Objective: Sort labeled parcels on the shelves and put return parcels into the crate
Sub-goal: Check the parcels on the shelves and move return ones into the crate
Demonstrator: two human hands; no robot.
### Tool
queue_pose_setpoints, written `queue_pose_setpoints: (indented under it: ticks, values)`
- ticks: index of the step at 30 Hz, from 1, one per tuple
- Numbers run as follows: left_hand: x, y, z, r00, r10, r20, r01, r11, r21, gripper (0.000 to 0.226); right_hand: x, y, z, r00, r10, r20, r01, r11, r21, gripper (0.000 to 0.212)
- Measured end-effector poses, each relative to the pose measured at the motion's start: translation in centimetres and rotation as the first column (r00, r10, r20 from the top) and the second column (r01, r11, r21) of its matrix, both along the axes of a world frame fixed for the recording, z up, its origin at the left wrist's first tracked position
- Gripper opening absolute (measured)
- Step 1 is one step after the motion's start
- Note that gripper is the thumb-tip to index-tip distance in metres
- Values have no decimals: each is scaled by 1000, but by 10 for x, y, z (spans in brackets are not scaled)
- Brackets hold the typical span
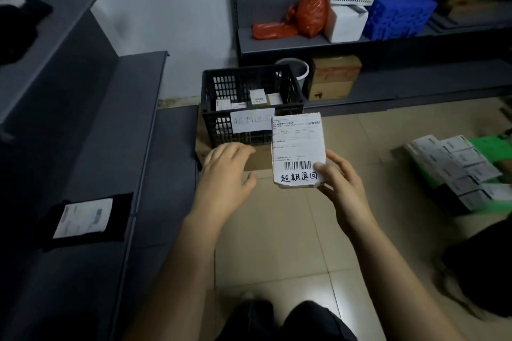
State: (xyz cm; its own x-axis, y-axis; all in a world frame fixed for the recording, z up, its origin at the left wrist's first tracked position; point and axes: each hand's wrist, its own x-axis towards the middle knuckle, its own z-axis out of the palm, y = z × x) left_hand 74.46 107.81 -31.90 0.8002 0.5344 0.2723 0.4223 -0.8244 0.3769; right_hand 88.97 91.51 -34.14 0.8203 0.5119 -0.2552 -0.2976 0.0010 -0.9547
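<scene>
While the right hand (343, 191) pinches the return-marked parcel (297, 144) before the crate (216, 130), the left hand (224, 171) hovers spread. Next, the parcel must clear the crate rim.

Labeled parcel (297, 149) — upright, before black crate (250, 108)

A black plastic lattice crate (219, 86), small white-labelled parcels (257, 97) inside, sits on a flat brown cardboard box (259, 160); grey metal shelving (91, 147) stands left, stacked grey cartons (454, 163) right.

Dim, bluish light; edges bend and blur, corners fall dark.
</scene>
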Motion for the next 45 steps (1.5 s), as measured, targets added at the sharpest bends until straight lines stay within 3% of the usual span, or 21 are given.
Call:
queue_pose_setpoints:
  ticks: [10, 19, 23, 28, 35, 39, 45]
  values:
    - [149, 112, -5, 999, 47, 16, -47, 999, 20, 39, 160, 112, -2, 999, 42, 13, -42, 999, 14, 52]
    - [291, 173, -9, 990, 132, 41, -133, 991, 22, 40, 319, 198, 6, 990, 124, 67, -125, 992, -2, 43]
    - [327, 204, -12, 985, 165, 45, -165, 986, 5, 39, 364, 234, 5, 989, 143, 38, -143, 990, -11, 53]
    - [354, 248, -22, 985, 174, 4, -173, 985, -25, 39, 397, 277, -10, 985, 172, 24, -171, 985, -29, 38]
    - [393, 340, -50, 989, 134, -56, -136, 990, -37, 40, 429, 357, -42, 983, 177, -39, -180, 981, -70, 51]
    - [408, 392, -74, 991, 105, -82, -110, 992, -54, 41, 440, 404, -69, 977, 177, -117, -189, 977, -95, 38]
    - [418, 441, -139, 984, 81, -160, -103, 985, -136, 37, 448, 445, -132, 962, 174, -209, -217, 955, -201, 41]
